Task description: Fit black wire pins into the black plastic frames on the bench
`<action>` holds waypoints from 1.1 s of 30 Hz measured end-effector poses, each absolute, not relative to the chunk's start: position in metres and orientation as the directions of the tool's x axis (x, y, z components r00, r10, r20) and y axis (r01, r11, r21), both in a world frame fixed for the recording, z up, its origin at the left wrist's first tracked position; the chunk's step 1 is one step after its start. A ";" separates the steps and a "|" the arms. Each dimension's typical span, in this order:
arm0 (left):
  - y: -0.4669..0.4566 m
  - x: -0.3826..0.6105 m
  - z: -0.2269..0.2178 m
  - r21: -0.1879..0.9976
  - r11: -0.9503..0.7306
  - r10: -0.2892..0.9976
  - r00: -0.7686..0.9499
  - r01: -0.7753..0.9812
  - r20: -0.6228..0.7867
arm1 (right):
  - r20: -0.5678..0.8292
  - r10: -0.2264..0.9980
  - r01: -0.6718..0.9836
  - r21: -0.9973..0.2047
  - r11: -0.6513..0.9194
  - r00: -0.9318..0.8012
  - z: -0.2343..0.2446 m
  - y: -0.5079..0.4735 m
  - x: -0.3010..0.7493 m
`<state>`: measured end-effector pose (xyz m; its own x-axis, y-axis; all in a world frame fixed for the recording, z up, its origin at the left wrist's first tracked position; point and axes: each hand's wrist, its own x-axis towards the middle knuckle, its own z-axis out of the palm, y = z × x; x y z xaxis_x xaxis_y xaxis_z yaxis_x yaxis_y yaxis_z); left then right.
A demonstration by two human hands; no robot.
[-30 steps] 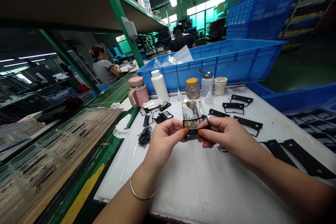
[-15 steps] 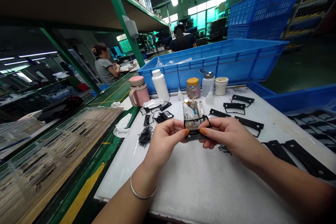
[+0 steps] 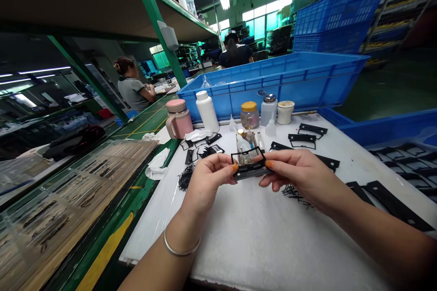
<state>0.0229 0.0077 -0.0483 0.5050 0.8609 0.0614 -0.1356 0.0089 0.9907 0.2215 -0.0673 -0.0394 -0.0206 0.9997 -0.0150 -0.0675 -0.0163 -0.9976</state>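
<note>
Left hand (image 3: 210,182) and right hand (image 3: 297,177), grips pinched, hold a black plastic frame (image 3: 249,167) over the white desk (image 3: 259,241), further frames (image 3: 394,204) lying at right.

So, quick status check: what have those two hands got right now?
Left hand and right hand both gripping a black rectangular frame. Clear plastic container just beyond it. White work surface below the hands.

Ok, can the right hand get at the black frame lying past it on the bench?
Likely yes, once released: the right hand now pinches another black frame, but nothing seems to stand between it and the black frame on the white bench cover.
</note>
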 end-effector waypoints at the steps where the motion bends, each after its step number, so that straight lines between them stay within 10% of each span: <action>1: 0.008 0.023 -0.049 0.991 0.010 0.860 0.507 -0.136 0.061 | -0.009 1.000 -0.057 -0.998 -0.010 -0.018 -0.040 -0.067 0.221; 22: 0.013 0.011 -0.041 0.992 -0.011 0.816 0.573 -0.124 0.081 | 0.063 0.992 0.026 -0.998 0.061 0.110 -0.040 -0.063 0.232; 33: 0.003 0.018 -0.047 0.896 -0.196 0.444 0.851 0.399 -0.282 | 0.182 0.900 0.169 -0.978 0.124 0.395 -0.034 -0.058 0.260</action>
<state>0.0177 0.0030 -0.0471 0.8508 0.4436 -0.2819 0.3989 -0.1957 0.8959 0.2604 -0.0582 -0.0338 0.3951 0.9003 0.1824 0.1686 0.1241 -0.9778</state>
